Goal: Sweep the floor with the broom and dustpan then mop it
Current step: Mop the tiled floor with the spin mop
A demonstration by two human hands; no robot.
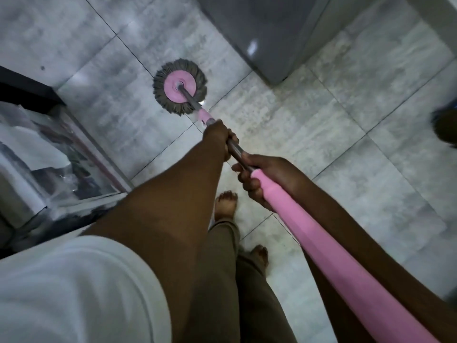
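A round mop head with a pink disc and grey fringe lies flat on the pale tiled floor. Its metal pole runs back toward me and widens into a pink handle. My left hand grips the metal pole lower down, closer to the mop head. My right hand grips the pole where the pink handle begins. No broom or dustpan is in view.
A glass-fronted cabinet with a dark top stands at the left, close to the mop. A grey appliance or cabinet stands at the back right. My bare feet are on the tiles below the hands. A dark object sits at the right edge.
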